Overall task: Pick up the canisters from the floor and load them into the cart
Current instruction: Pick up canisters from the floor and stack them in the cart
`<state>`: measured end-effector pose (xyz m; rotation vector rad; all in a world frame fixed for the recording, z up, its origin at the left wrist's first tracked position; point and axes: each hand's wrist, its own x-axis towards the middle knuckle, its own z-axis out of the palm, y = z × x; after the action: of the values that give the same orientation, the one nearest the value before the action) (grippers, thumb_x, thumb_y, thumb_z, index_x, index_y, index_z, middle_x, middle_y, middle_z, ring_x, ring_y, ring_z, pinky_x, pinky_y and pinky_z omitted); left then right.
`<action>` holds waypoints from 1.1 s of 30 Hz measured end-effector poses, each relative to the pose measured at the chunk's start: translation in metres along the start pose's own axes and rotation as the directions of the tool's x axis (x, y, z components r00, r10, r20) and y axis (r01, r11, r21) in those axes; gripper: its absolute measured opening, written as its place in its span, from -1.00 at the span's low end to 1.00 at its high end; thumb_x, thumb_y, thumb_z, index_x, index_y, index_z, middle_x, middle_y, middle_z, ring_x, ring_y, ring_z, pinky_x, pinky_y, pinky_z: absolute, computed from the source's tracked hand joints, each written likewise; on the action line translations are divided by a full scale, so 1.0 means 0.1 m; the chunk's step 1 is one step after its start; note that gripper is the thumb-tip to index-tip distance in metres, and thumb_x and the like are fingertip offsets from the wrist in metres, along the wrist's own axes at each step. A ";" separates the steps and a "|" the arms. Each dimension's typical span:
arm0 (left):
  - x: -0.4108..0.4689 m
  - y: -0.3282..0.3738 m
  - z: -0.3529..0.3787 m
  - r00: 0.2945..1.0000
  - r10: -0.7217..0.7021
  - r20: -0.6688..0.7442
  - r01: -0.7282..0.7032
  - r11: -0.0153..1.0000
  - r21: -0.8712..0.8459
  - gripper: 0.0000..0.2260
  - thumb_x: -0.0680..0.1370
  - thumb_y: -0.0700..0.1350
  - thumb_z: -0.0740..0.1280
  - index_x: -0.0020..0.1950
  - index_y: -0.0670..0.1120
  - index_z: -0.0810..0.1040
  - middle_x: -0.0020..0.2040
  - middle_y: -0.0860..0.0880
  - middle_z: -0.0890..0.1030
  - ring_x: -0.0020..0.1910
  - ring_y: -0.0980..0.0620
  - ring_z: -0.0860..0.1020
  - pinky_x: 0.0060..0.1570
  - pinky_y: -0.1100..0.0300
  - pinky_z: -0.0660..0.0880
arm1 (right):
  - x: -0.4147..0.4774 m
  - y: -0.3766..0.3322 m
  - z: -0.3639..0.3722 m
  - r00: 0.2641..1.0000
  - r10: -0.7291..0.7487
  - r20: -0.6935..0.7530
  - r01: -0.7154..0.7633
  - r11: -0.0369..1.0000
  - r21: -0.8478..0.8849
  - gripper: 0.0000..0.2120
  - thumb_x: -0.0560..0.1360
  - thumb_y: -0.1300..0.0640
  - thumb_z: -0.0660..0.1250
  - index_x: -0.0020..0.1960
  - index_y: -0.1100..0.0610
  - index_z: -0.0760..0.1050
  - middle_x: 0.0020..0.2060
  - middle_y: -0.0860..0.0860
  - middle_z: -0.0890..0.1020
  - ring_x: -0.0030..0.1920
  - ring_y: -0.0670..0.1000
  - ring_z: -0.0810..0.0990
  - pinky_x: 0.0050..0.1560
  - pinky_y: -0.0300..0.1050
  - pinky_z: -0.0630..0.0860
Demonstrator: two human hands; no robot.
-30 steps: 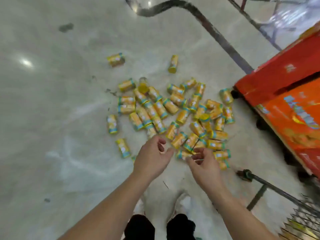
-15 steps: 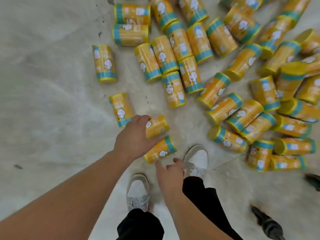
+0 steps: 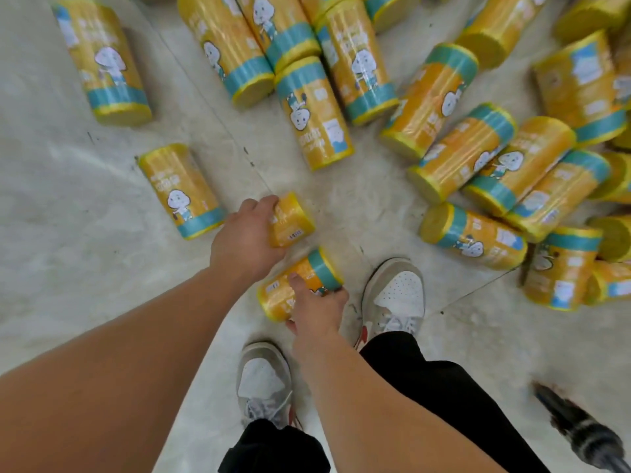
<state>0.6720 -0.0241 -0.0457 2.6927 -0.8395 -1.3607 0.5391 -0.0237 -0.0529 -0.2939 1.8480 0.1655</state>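
Our right hand (image 3: 317,314) has now curled its fingers round the nearer canister (image 3: 302,279); our left hand (image 3: 246,240) still grips, apparently, the farther canister (image 3: 293,221).

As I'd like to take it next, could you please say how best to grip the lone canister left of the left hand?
Grip the canister round its middle, from above: it lies on its side, bare floor along both long sides.
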 end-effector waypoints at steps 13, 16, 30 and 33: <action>-1.59 0.84 -1.52 0.991 0.036 -0.133 -0.084 0.922 -0.379 -0.33 0.24 0.00 0.58 0.31 0.04 0.43 0.08 0.04 0.51 0.07 0.03 0.52 0.03 0.09 0.49 | -2.12 -0.87 -0.99 0.884 -0.463 0.056 0.456 0.884 0.104 -0.32 0.35 0.16 0.57 0.36 -0.06 0.32 0.03 -0.05 0.62 0.01 -0.05 0.66 0.11 0.00 0.61; -2.14 1.28 -2.14 0.977 0.076 -0.199 -0.158 0.884 -0.440 -0.35 0.25 0.00 0.59 0.29 0.08 0.44 -0.03 0.14 0.49 -0.04 0.07 0.52 -0.05 0.17 0.45 | -3.01 -1.14 -1.37 0.803 -0.595 0.049 0.586 0.801 0.125 -0.36 0.36 0.15 0.57 0.30 -0.13 0.33 -0.01 -0.15 0.58 -0.02 -0.15 0.64 0.03 -0.13 0.60; -4.94 3.63 -3.40 0.840 0.434 -0.326 -0.539 0.604 -0.587 -0.48 0.30 0.00 0.60 0.20 0.08 0.49 -0.05 0.10 0.62 -0.27 0.29 0.58 -0.25 0.31 0.53 | -5.88 -1.56 -4.12 0.437 -0.881 -0.182 0.895 0.406 0.184 -0.40 0.30 0.13 0.59 0.19 -0.23 0.40 0.03 -0.07 0.63 -0.13 -0.16 0.68 0.02 0.01 0.64; -5.43 4.19 -3.13 0.806 0.510 -0.301 -0.577 0.558 -0.597 -0.47 0.26 0.08 0.58 0.17 0.16 0.49 0.00 0.11 0.63 -0.17 0.19 0.62 -0.13 0.11 0.60 | -5.98 -1.41 -4.87 0.402 -0.890 -0.215 0.912 0.369 0.177 -0.44 0.34 0.18 0.56 0.13 -0.27 0.40 0.01 -0.14 0.65 -0.10 -0.15 0.69 -0.01 -0.01 0.65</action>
<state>0.4557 -0.2002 0.6542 1.7102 -0.8553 -1.0764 0.2932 -0.2162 0.6665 -1.1095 1.4950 -0.9034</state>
